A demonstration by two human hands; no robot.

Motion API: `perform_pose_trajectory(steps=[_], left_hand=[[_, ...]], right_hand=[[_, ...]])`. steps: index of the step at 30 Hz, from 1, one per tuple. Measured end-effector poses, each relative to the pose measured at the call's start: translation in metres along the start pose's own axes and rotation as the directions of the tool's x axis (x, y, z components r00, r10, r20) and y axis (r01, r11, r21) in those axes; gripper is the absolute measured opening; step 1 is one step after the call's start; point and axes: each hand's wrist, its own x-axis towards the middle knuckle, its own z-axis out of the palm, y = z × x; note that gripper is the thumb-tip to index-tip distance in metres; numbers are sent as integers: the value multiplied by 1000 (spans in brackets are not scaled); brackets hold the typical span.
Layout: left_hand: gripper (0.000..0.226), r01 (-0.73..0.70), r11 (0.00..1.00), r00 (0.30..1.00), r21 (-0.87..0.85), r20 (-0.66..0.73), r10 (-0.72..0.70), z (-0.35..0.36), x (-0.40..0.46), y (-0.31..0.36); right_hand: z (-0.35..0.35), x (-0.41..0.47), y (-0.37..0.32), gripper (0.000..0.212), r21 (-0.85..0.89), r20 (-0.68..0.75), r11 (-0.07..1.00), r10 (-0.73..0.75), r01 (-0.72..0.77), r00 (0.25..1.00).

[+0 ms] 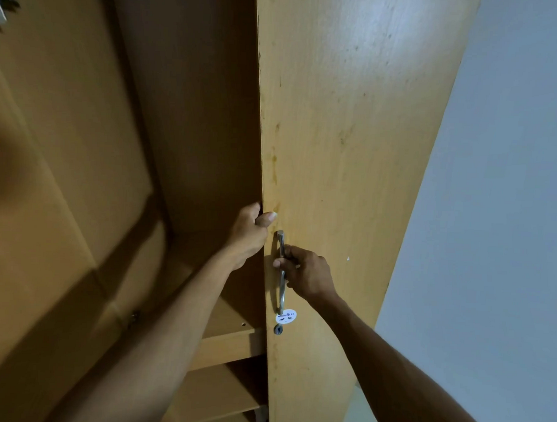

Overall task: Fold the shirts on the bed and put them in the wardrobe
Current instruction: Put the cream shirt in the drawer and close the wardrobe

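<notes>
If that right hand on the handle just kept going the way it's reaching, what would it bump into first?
Probably the wardrobe door itself: the right hand already grips the metal handle mounted on it, so the door face lies directly behind its fingers.

Both my hands on the wardrobe door, shelves to its left.

I see my left hand (249, 232) hooked round the free edge of the wardrobe door (337, 149), just above the handle (281, 268), which my right hand (306, 274) grips from the right. Below the handle sit a sticker (286, 316), then the keyhole (278, 330). Shelves (229, 346) lie inside, left of the door; a wall (493, 220) stands right.
</notes>
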Motion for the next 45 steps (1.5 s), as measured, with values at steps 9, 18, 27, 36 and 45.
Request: perform_pose_trajectory(steps=[9,18,27,36,45], left_hand=[[51,122,992,987,22,-108,-119,-3,-23,7],[26,27,979,969,203,-247,24,-49,-177,-24],[14,-338,707,691,621,-346,635,-121,-366,-31],[35,66,962,670,264,-727,153,-186,-396,-79],[18,-113,977,889,179,-420,179,-221,-372,-101]], right_hand=[[-2,-27,-9,34,1,108,986,165,-166,980],[26,-129,-24,28,73,201,978,179,-196,963],[97,-229,-111,43,166,579,985,-60,-45,813],[134,-270,-182,59,-29,570,963,-204,268,796],[160,-269,-176,53,-64,342,916,-354,397,871]])
